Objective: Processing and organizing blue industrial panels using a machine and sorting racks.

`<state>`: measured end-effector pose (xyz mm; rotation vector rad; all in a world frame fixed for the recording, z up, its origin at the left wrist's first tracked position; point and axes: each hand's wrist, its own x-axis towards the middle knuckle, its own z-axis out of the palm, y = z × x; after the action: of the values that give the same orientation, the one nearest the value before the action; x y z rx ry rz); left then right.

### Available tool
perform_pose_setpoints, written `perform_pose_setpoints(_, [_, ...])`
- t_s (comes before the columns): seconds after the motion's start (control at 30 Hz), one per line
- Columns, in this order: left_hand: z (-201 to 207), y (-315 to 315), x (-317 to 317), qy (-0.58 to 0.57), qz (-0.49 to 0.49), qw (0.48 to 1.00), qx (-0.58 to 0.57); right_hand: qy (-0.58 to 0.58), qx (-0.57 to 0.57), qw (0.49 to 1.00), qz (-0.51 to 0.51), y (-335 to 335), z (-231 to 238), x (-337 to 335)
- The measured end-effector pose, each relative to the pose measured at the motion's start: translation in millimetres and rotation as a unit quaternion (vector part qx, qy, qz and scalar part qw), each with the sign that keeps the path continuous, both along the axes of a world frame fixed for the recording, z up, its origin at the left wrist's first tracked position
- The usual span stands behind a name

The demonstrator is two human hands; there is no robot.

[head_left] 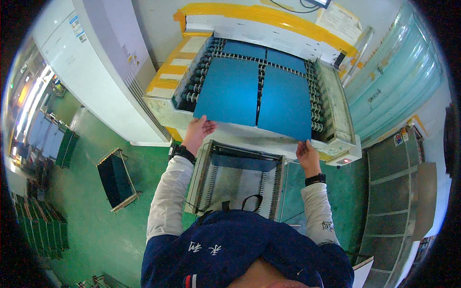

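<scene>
Two flat blue panels lie side by side on a roller conveyor (317, 103), a narrow gap between them. My left hand (199, 132) is at the near left corner of the left blue panel (230, 91), its fingers stretched along the front edge. At the near right corner of the right blue panel (285, 101), the fingers of my right hand (306, 153) are curled in against the panel. Farther back on the rollers, two more blue panels (245, 49) show in part. Below my hands stands a slotted rack (206, 180) with a dark panel across its far end.
A tall white cabinet (91, 67) stands left of the conveyor. On the green floor is a small rack (115, 177) with dark panels. Clear plastic curtain (398, 77) hangs at right, above a grey shelf unit (391, 192). Yellow tape (269, 17) edges the conveyor's back.
</scene>
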<state>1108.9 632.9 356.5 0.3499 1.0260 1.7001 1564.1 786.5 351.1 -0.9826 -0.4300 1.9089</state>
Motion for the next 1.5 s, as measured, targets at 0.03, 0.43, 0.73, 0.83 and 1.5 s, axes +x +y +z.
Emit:
perform_pose_setpoints(0.03, [1,2,-2,0.027,0.002,0.999,-0.022,0.002,0.010,1.000,0.004,0,-2,1])
perform_pose_setpoints(0.43, [-29,-56,23,0.046,0.013,0.996,-0.078,-0.009,0.024,0.999,0.042,-19,-33,-2])
perform_pose_setpoints(0.73, [-142,-200,63,0.057,0.030,0.967,-0.247,-0.272,0.061,0.929,0.244,-58,-99,-62])
perform_pose_setpoints(0.83, [-157,-245,83,-0.020,0.069,0.951,-0.300,-0.514,0.338,0.683,0.394,-67,-144,-88])
perform_pose_setpoints(1.5, [-171,-281,105,-0.006,0.137,0.934,-0.329,-0.627,0.583,0.379,0.351,-117,-143,-144])
